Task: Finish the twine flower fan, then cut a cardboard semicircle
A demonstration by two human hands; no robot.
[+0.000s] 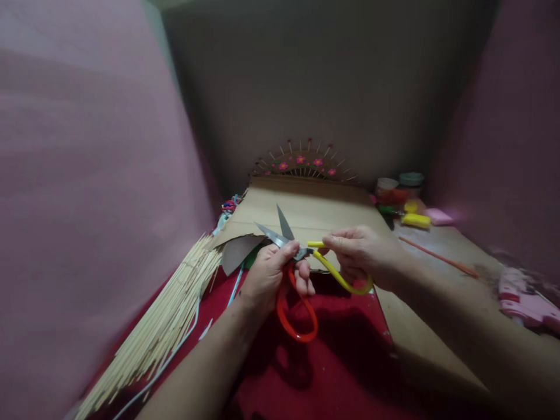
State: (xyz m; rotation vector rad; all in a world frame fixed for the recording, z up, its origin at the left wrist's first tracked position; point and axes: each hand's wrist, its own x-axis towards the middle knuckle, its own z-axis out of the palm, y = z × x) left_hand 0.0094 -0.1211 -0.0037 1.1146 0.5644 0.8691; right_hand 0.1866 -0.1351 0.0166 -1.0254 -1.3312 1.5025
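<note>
My left hand [273, 268] grips a pair of scissors [286, 230] round the pivot, thumb on top, with the blades spread and pointing up and left. A red loop handle [297, 335] hangs below my fingers. The other handle, yellow [335, 271], runs right from the pivot and curves round under my right hand [361, 251]. Between thumb and forefinger, that hand pinches a short straight yellow tube end [315, 244]; it looks like part of the same loop, though my fingers hide the link. Beneath the scissors lies a cardboard sheet [306, 201].
A bundle of thin wooden sticks [161, 321] lies left on the red surface [332, 361]. At the back stands a flower-decorated fan of sticks [301, 160]. Tubs [411, 179], a yellow packet [415, 220], an orange stick [437, 256] and a pink glue gun [525, 300] are on the right.
</note>
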